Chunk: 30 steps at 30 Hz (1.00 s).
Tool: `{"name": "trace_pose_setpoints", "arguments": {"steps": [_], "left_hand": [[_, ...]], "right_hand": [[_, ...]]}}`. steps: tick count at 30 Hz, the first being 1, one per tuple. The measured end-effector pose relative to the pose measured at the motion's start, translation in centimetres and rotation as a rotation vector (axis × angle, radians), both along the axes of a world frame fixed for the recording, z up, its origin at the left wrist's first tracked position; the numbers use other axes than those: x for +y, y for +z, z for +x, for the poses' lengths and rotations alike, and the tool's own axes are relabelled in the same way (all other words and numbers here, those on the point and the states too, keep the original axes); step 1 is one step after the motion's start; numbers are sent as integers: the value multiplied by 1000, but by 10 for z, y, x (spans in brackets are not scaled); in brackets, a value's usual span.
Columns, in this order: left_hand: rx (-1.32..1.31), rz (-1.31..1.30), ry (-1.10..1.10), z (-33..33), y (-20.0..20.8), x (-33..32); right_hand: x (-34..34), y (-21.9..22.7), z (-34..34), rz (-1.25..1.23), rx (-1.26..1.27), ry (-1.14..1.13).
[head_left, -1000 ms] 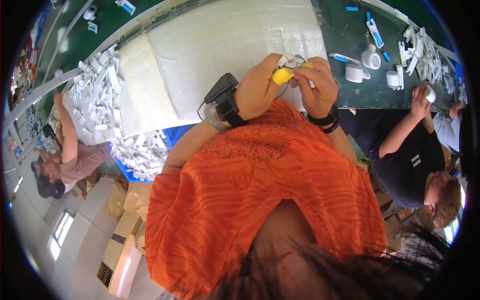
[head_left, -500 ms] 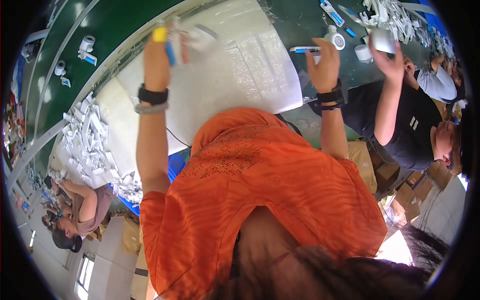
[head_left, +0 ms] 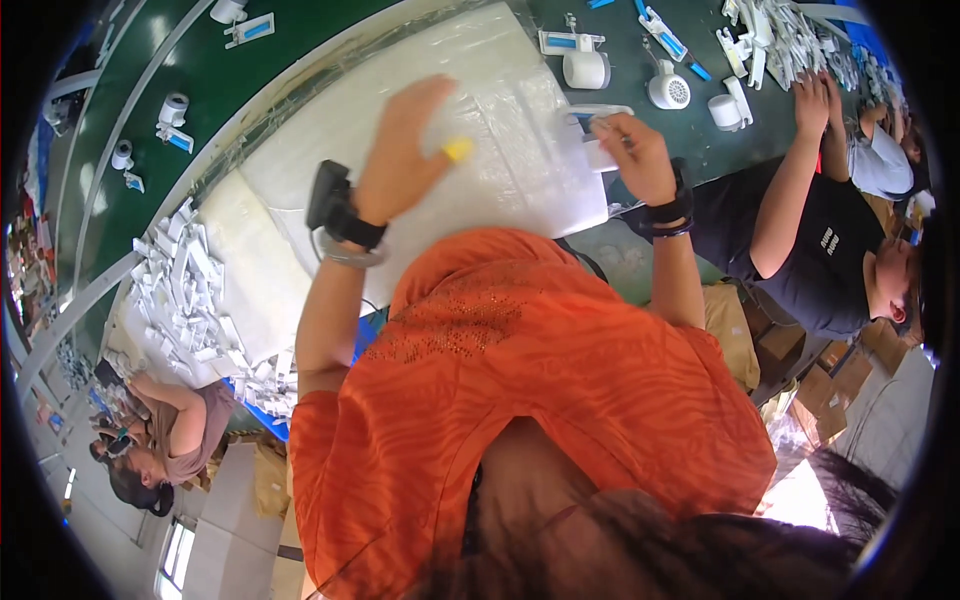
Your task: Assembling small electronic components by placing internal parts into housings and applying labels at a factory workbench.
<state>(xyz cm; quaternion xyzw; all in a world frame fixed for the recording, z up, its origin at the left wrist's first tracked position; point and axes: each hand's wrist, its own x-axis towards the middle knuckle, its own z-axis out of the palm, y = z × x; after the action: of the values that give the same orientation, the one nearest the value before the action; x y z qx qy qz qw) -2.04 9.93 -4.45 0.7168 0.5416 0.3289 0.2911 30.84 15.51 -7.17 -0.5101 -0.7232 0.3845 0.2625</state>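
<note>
Apparently at a pick-up step calling for a secure pinch, the right hand (head_left: 648, 162), grip too blurred to tell, meets a white cylinder-and-bracket unit (head_left: 600, 157) at the right edge of a milky, plastic-covered sheet (head_left: 500, 165) on a dark-green worktable (head_left: 690, 132), the spread, empty left hand (head_left: 398, 165) hovering above, a black-shirted co-worker (head_left: 815, 260) rightward.

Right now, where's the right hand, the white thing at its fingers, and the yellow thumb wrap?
Right hand (head_left: 645, 162): head view, middle of the hand.
White thing (head_left: 598, 157): head view, its blurred lower part.
Yellow wrap (head_left: 458, 150): head view, its middle.
</note>
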Motion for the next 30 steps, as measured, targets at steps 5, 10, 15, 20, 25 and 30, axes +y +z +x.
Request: {"name": "trace_pose_setpoints", "arguments": {"steps": [5,10,15,20,25,30], "left_hand": [[-47,49,-119,38,15,-5],[-247,-387,-244,27,-1,-21],[-285,-498,-197,8,-1,-32],[-529,-813,-211,7,14,-32],[-965,-750,158,29,10,-39],[-957,-784,165,38,11,-45]], "right_hand": [[-17,54,-61,-237,183,418],[-25,62,-79,-350,317,609],[-15,52,-76,-613,167,805],[-27,53,-86,-113,-163,715],[-37,49,-102,439,96,235],[-39,50,-110,407,164,246]]}}
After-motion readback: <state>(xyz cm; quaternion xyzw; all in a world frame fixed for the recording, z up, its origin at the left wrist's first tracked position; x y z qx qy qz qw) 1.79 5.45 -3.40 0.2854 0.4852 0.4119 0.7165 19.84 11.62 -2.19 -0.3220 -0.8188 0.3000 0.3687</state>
